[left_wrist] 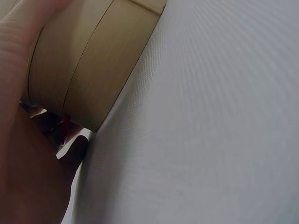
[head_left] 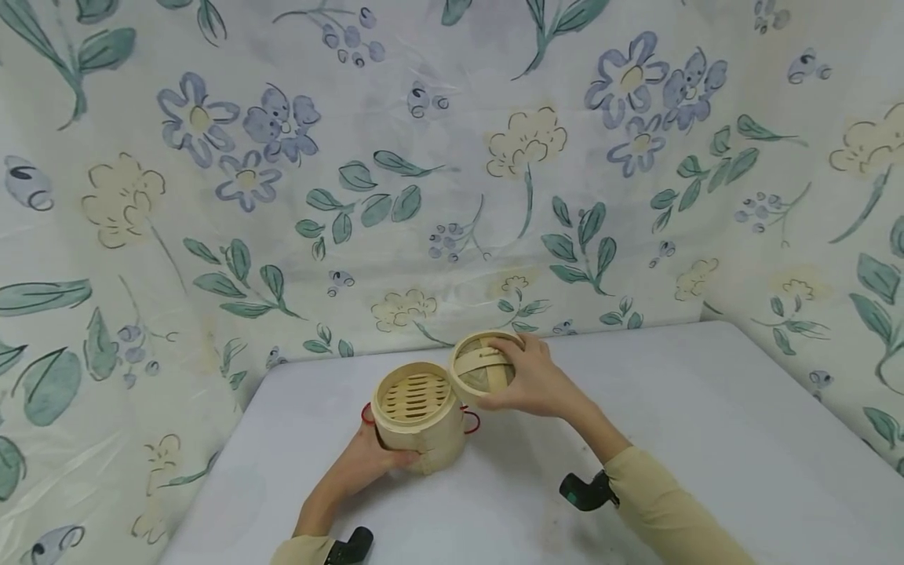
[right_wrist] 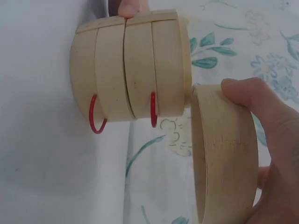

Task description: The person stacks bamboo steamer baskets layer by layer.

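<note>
A two-tier bamboo steamer (head_left: 418, 439) stands on the white table, its slatted top tier uncovered. Red loop handles (right_wrist: 96, 116) stick out from its sides. My left hand (head_left: 367, 459) grips the steamer from the left, thumb across the front wall; in the left wrist view the fingers (left_wrist: 77, 151) reach behind it, partly hidden. My right hand (head_left: 533, 377) holds the round bamboo lid (head_left: 482, 367) by its rim, tilted, just right of the steamer's top. The lid's edge overlaps the steamer's upper rim in the head view, and its woven top with a small strap faces me.
The white tabletop (head_left: 671, 408) spreads around the steamer, with its back edge close behind. A floral cloth (head_left: 452, 196) hangs behind the table and along both sides. Black wrist cameras (head_left: 589, 492) are strapped at both sleeves.
</note>
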Available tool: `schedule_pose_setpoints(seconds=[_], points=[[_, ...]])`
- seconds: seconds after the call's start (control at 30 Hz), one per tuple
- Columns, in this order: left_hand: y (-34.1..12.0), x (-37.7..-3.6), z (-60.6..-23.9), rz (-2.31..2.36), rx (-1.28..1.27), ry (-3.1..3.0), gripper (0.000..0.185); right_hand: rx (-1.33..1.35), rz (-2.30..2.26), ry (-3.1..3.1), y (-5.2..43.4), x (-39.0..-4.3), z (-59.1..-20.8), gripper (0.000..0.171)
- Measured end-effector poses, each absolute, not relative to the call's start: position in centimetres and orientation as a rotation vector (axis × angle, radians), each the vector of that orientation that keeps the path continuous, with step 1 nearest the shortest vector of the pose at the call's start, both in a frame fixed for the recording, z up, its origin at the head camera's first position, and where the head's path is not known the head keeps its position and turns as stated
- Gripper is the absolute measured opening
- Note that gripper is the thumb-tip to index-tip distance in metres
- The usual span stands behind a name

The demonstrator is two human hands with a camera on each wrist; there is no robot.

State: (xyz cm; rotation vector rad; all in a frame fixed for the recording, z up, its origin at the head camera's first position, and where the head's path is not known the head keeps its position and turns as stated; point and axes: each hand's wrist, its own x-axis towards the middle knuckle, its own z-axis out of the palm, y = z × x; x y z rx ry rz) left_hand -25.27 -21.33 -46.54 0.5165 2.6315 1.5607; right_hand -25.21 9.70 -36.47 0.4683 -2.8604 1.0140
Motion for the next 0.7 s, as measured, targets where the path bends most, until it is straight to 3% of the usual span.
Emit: schedule_pose_setpoints(seconds=[0.7], points=[[-21.4,-25.4,-46.5,1.510,0.474,2.614,0.103,0.520,1.041,-2.879,5.2,-25.6,-35.2,0.093]])
